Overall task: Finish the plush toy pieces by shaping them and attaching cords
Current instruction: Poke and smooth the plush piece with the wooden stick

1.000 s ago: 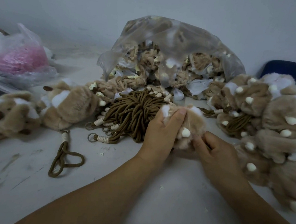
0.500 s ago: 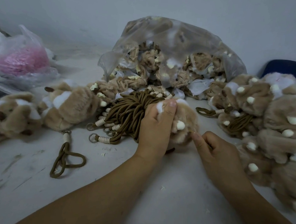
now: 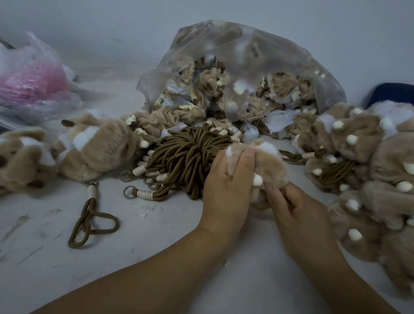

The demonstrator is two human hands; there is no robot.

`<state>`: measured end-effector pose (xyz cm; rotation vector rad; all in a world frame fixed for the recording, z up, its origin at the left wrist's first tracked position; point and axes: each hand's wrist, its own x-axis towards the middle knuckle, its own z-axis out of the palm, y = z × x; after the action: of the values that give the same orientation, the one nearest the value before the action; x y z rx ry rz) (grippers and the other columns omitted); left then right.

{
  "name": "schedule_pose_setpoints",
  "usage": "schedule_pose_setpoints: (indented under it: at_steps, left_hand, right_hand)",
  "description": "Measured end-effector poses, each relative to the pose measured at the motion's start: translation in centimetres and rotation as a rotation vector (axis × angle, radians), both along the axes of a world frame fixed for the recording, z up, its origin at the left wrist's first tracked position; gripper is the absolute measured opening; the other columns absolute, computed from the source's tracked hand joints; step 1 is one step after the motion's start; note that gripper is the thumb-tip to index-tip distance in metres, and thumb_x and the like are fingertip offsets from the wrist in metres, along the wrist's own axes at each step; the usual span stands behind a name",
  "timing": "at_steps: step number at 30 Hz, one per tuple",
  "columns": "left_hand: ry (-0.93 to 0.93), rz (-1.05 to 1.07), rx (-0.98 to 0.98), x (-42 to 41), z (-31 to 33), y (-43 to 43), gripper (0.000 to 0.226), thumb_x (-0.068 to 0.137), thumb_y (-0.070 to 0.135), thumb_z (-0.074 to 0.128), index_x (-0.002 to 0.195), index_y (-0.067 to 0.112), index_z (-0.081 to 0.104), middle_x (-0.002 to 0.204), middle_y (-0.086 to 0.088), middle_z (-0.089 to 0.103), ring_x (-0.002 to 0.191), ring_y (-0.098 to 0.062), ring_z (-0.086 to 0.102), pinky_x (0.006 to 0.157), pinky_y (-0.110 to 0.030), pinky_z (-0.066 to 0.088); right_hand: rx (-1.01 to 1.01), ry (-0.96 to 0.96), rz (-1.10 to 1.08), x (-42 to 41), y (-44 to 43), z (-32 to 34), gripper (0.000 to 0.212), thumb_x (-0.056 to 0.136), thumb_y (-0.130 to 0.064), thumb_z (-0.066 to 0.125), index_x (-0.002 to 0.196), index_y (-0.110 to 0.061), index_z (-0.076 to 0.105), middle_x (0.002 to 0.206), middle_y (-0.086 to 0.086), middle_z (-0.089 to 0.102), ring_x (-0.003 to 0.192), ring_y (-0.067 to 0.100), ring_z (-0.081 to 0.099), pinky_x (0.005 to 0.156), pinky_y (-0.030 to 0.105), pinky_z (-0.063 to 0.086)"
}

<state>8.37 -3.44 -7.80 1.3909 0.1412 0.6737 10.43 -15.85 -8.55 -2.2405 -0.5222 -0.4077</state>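
Plush piece (image 3: 269,163) sits just above the bench (image 3: 165,249), between both hands and right beside the cords (image 3: 187,160). Left hand (image 3: 228,184) wraps over its top, fingers curled into the fur. Right hand (image 3: 299,212) pinches its lower edge, near a small white nub (image 3: 257,180). It looks light, soft and squashy, so it should give under a squeeze; the fur is likely a little slippery. A full-palm hold round the body seems best for shaping, with fingertip pinches kept for edges. A cord looks limp, easiest taken by its wrapped end. More pieces fill the heap (image 3: 390,176) on the right and the bag (image 3: 249,59) behind.
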Motion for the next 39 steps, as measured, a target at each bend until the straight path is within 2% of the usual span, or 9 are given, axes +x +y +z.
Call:
schedule_pose_setpoints:
  at_steps: [6,9,12,19,23,27,34,36,39]
  left_hand:
    - [0.056,-0.080,-0.148,0.3,0.2,0.9,0.018,0.096,0.034,0.061,0.100,0.020,0.071,0.096,-0.002,0.075,0.090,-0.011,0.071,0.077,-0.027,0.058]
    - [0.098,-0.110,-0.251,0.6,0.4,0.9,0.016,0.094,0.032,0.064,0.100,0.021,0.075,0.100,-0.002,0.076,0.098,-0.017,0.071,0.087,-0.038,0.059]
    - [0.104,-0.075,-0.293,0.7,0.4,1.0,0.015,0.094,0.031,0.064,0.100,0.021,0.074,0.097,-0.001,0.076,0.094,-0.015,0.072,0.082,-0.033,0.060]
    - [0.038,0.033,-0.177,0.6,0.4,1.1,0.008,0.095,0.030,0.063,0.100,0.025,0.066,0.095,0.009,0.070,0.087,0.003,0.066,0.077,-0.019,0.055]
    - [0.029,0.028,-0.150,0.4,0.1,0.8,0.005,0.095,0.027,0.064,0.100,0.025,0.063,0.095,0.012,0.068,0.089,0.002,0.065,0.081,-0.023,0.056]
    - [0.000,0.014,-0.149,0.4,0.0,0.4,0.002,0.095,0.023,0.064,0.096,0.024,0.063,0.085,0.017,0.069,0.079,0.009,0.064,0.067,-0.009,0.050]
    - [0.016,0.104,-0.208,0.6,0.2,1.1,0.003,0.096,0.029,0.063,0.096,0.026,0.063,0.091,0.012,0.067,0.077,0.009,0.063,0.068,-0.012,0.051]
    - [0.019,0.117,-0.224,0.6,0.3,1.3,0.003,0.096,0.031,0.063,0.097,0.029,0.063,0.093,0.014,0.068,0.083,0.007,0.064,0.071,-0.015,0.053]
    - [0.036,0.064,-0.189,0.4,0.3,1.1,0.007,0.097,0.033,0.061,0.102,0.036,0.064,0.112,0.015,0.066,0.106,0.000,0.062,0.087,-0.021,0.054]
  right_hand:
    - [-0.062,-0.044,-0.004,0.8,-0.6,-0.3,0.057,0.075,-0.074,0.027,0.060,-0.022,0.045,0.053,-0.004,0.052,0.056,0.010,0.052,0.054,0.035,0.040]
    - [-0.120,-0.066,-0.020,1.2,-1.1,-0.7,0.059,0.075,-0.076,0.024,0.062,-0.022,0.046,0.053,-0.005,0.051,0.055,0.004,0.051,0.051,0.029,0.038]
    - [-0.157,-0.074,-0.032,1.5,-1.2,-0.9,0.058,0.076,-0.077,0.024,0.060,-0.025,0.044,0.051,-0.008,0.050,0.053,0.002,0.050,0.047,0.025,0.029]
    - [-0.179,-0.067,-0.055,1.1,-1.1,-0.9,0.055,0.079,-0.073,0.025,0.059,-0.023,0.039,0.049,-0.005,0.047,0.050,0.004,0.047,0.047,0.027,0.029]
    - [-0.164,-0.031,-0.036,0.7,-0.8,-0.7,0.052,0.081,-0.068,0.027,0.060,-0.023,0.040,0.051,-0.004,0.047,0.052,0.009,0.048,0.050,0.030,0.035]
    - [-0.142,-0.035,-0.036,0.5,-0.8,-0.8,0.044,0.084,-0.058,0.034,0.059,-0.023,0.039,0.051,-0.004,0.047,0.053,0.010,0.049,0.050,0.029,0.031]
    - [-0.165,-0.025,-0.056,0.9,-0.8,-0.9,0.059,0.079,-0.074,0.026,0.059,-0.020,0.039,0.049,-0.002,0.046,0.051,0.010,0.049,0.050,0.031,0.036]
    - [-0.151,-0.031,-0.068,1.0,-1.0,-0.8,0.059,0.079,-0.075,0.028,0.058,-0.020,0.037,0.047,-0.003,0.043,0.048,0.010,0.047,0.049,0.032,0.037]
    - [-0.145,-0.031,-0.070,1.1,-1.1,-0.7,0.060,0.078,-0.076,0.027,0.058,-0.021,0.039,0.048,-0.003,0.045,0.049,0.008,0.047,0.049,0.030,0.036]
